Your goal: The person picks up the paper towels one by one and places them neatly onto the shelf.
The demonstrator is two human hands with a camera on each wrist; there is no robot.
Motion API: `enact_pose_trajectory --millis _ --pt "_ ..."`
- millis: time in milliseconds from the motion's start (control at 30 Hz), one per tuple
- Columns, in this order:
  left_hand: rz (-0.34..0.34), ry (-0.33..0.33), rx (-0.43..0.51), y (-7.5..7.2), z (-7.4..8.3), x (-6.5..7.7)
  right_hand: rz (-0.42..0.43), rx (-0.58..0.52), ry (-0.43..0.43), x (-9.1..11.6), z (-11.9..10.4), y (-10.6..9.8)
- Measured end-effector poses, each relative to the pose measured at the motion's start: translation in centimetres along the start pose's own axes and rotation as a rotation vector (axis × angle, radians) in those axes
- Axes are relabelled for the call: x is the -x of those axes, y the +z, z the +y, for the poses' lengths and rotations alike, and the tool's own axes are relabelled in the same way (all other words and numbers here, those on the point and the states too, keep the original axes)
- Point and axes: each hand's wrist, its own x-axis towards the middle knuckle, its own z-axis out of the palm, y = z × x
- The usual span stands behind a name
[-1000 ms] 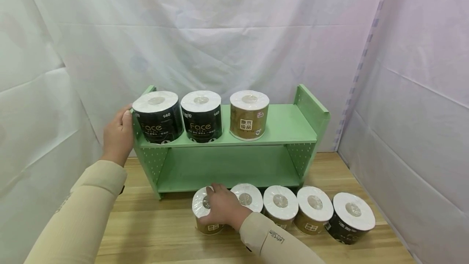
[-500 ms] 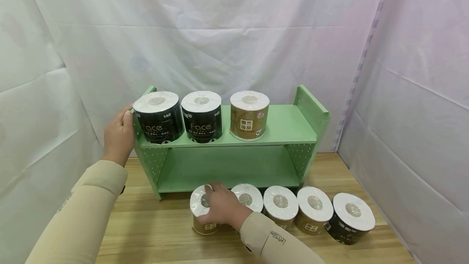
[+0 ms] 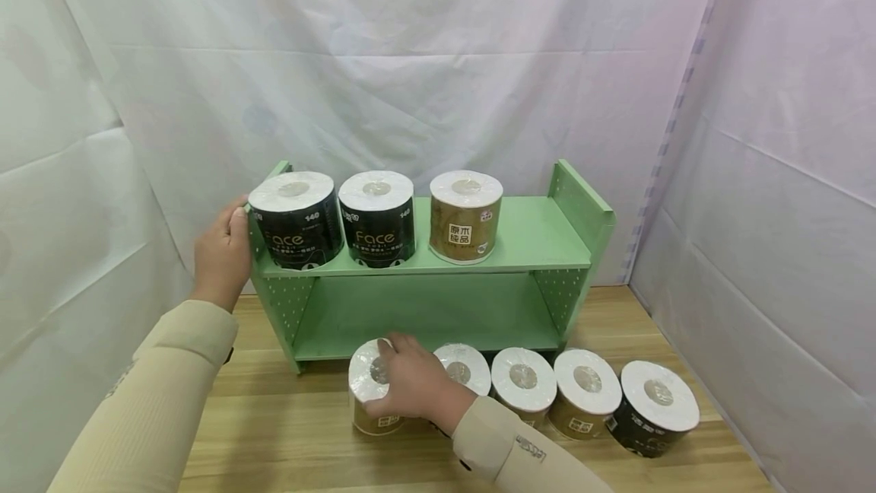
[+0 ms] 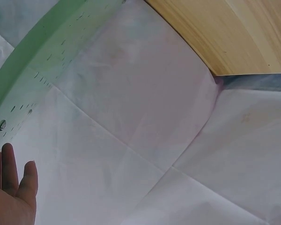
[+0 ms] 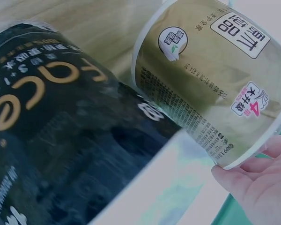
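My right hand (image 3: pixel 417 383) grips the top of a gold-wrapped toilet roll (image 3: pixel 376 423), the leftmost in the front row. In the right wrist view, fingers (image 5: pixel 250 178) hold the gold roll's rim, and a black-wrapped roll (image 5: pixel 51 122) lies close beside it. My left hand (image 3: pixel 222 253) touches the left side panel of a green two-tier shelf (image 3: pixel 541 230); in the left wrist view its fingers (image 4: pixel 9 168) look mostly straight against the perforated panel (image 4: pixel 47 61). Two black rolls (image 3: pixel 299 234) (image 3: pixel 379 230) and one gold roll (image 3: pixel 465 230) stand upright on the upper tier.
Right of the held roll, several more rolls stand in a row on the wooden table (image 3: pixel 274 432), among them a gold roll (image 3: pixel 578 421) and a black roll (image 3: pixel 639 436) at the right end. White cloth walls (image 3: pixel 438 82) enclose the back and sides.
My right hand has shifted the gold toilet roll slightly left and toward the shelf, widening the gap to its neighbour. The left hand stays at the shelf's side panel.
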Motion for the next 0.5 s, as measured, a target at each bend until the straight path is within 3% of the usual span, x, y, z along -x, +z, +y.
enact_pose_trajectory --millis 500 --pt "0.005 -0.011 0.001 0.2 -0.1 -0.1 0.046 -0.048 -0.010 0.8 -0.5 -3.1"
